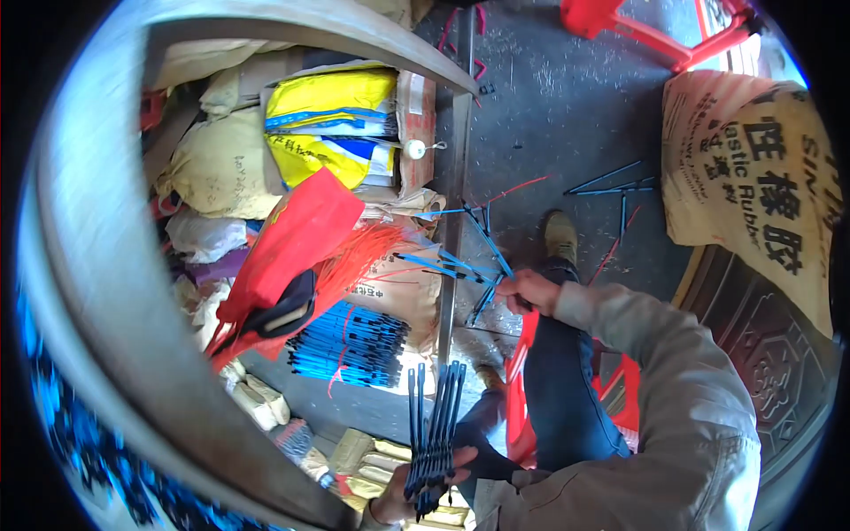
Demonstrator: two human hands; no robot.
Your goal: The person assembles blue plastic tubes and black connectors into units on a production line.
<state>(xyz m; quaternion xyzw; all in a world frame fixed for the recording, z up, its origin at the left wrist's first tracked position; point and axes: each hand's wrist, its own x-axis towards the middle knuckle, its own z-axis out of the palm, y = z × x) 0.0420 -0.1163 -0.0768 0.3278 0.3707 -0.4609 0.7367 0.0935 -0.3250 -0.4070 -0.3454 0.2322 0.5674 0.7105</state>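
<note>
My left hand (396,497), low in the view, is closed around a fanned bunch of thin dark strips (434,434) with small knob-like ends pointing up. Further up, over my knee, my right hand (533,290) is closed on several thin blue strips (487,237), which spread out to the left and upward. What exactly these strips are I cannot make out. Left of the hands lies a thick bundle of similar blue and black strips (345,343), with a pink tie (338,365) across it.
A grey metal frame (456,168) curves around the left side. Past it lie a red bag with orange strands (305,239), a yellow package (323,124) and sacks. Loose strips (620,188) lie on the floor near a printed sack (748,168). A red stool (522,389) is beneath me.
</note>
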